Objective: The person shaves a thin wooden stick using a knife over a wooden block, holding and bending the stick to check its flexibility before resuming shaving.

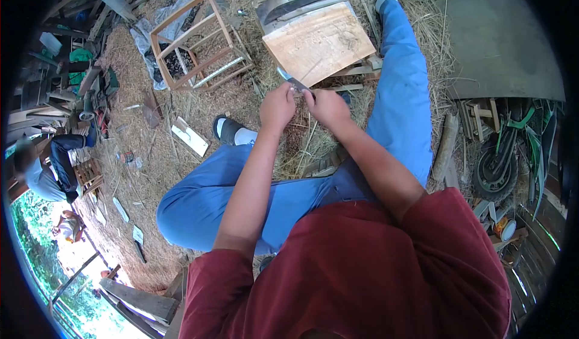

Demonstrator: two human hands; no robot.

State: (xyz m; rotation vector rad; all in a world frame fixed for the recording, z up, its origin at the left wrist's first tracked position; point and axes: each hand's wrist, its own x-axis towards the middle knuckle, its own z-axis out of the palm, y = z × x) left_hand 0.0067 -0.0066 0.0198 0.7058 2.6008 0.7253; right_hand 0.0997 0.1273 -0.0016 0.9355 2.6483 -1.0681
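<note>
My right hand (329,108) is closed around the dark handle of a small knife (297,84), whose short shiny blade points up and left. Close beside it, my left hand (278,108) is closed in a pinch against the knife; what its fingertips hold is too small to make out. Just beyond both hands lies a light wooden board (322,43), slightly tilted on wood pieces. A machete (304,4) with a black handle rests along the board's far edge.
A wooden frame (202,55) stands ahead on the left, and a white-faced offcut (189,137) lies nearer. A dark flat sheet (503,43) and a wheel (496,173) are on the right. Another person (45,173) sits far left. Straw and shavings cover the ground.
</note>
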